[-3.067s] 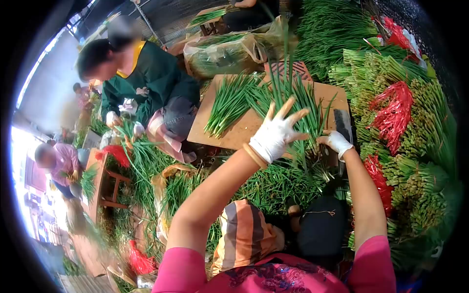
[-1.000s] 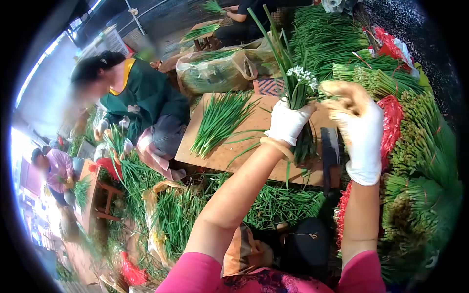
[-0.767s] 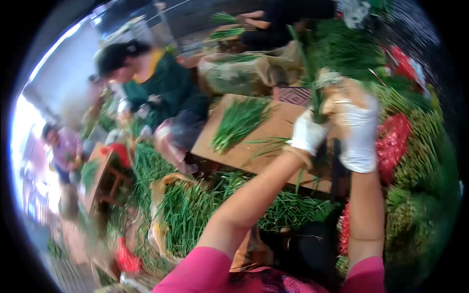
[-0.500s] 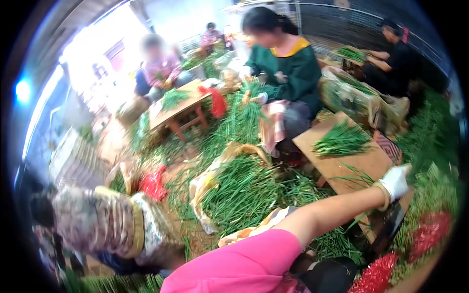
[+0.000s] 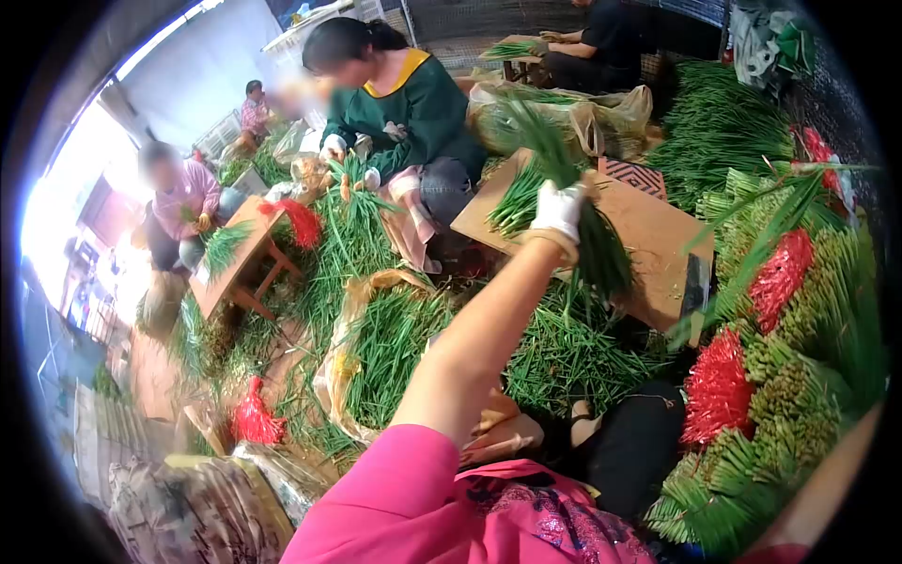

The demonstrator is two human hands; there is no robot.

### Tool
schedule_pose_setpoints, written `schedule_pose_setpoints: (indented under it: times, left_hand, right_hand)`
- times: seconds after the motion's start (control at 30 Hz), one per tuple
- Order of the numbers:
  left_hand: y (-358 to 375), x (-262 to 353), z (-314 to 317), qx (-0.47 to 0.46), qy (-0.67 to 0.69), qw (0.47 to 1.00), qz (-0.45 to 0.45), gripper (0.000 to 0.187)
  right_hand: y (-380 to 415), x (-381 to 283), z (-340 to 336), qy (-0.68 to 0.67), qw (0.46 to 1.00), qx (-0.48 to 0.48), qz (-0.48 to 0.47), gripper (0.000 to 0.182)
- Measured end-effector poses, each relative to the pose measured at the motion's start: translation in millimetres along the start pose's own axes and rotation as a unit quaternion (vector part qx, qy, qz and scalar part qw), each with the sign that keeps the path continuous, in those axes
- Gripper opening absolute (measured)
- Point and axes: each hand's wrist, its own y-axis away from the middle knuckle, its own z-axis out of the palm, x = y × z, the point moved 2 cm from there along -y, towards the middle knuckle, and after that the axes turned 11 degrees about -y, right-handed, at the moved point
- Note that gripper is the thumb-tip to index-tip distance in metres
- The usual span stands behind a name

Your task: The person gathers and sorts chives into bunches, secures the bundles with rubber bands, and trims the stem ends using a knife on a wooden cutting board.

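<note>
**Bunch point(image 5: 604, 252) up in my left hand point(image 5: 561, 209), right hand out of view**

A second ago both my hands were at the bunch, above the board point(image 5: 665, 235), with a white flower showing among the tops. Now only my left hand is there, and I see no flower in the green. I judge it has been taken out, which would leave me a bunch of leaves alone (the tops blur a little, so I won't swear to it).

My left hand hasn't let go: its fingers wrap the bunch and press the stems together. The bunch hangs tilted over the board, part standing above my hand, the rest drooping toward the board's near side. Whether its lower ends touch the board, I cannot tell.

My right forearm point(image 5: 832, 479) reaches off to the right of the board, its hand beyond sight; spread or pinching, I cannot tell. A loose spray point(image 5: 787, 240) shows right of the board, but what holds it, if anything, is hidden.

The lying bunch point(image 5: 517, 202) has stayed on the board's left part. The dark blade point(image 5: 693, 287) lies at the board's right end, with red ties point(image 5: 719, 387) and stacked bundles point(image 5: 799, 376) farther right.
</note>
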Motion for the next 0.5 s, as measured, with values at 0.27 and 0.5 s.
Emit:
schedule_pose_setpoints:
  times: [0.27, 0.5]
  left_hand:
    - [39.2, 110.4, -73.1, -0.143, 0.182, 0.972, -0.036, 0.032]
    - [118.8, 186.6, -67.1, -0.253, 0.136, 0.958, -0.011, 0.029]
  right_hand:
    - [99.9, 21.2, 93.1, 0.082, 0.959, -0.251, 0.106, 0.040]
    - [206.7, -48.0, 257.7, -0.621, 0.634, -0.258, 0.381, 0.053]
